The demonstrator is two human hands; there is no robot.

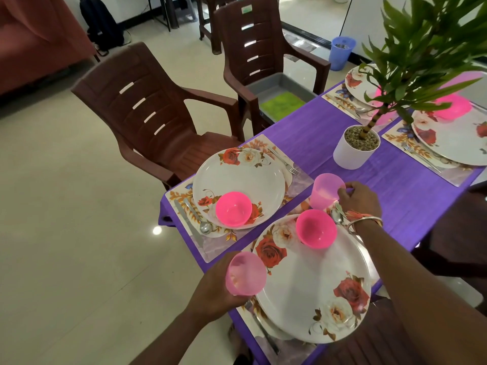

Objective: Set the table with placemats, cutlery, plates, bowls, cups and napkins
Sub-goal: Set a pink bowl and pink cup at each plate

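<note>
**A pink cup in each hand**

My left hand is wrapped round a pale pink cup of translucent plastic. The cup is tilted, its round mouth facing me, at the table's edge just beside the near plate. My right hand, with a metal bangle at the wrist, pinches the rim of a second pink cup. This one stands upright beyond the near plate; I cannot tell whether its base touches the cloth.

The near plate is round, glossy white and printed with red and cream roses. A smooth, hot-pink bowl sits on its far rim. The far plate matches it and carries its own pink bowl. It lies on a floral placemat between a knife and a fork.

Under everything is a purple tablecloth with a fine woven grain. A plain white pot topped with pebbles stands on it.

A brown moulded plastic chair with a slotted back faces the table. The chair behind it has a small sticker whose print is too small to read.
</note>
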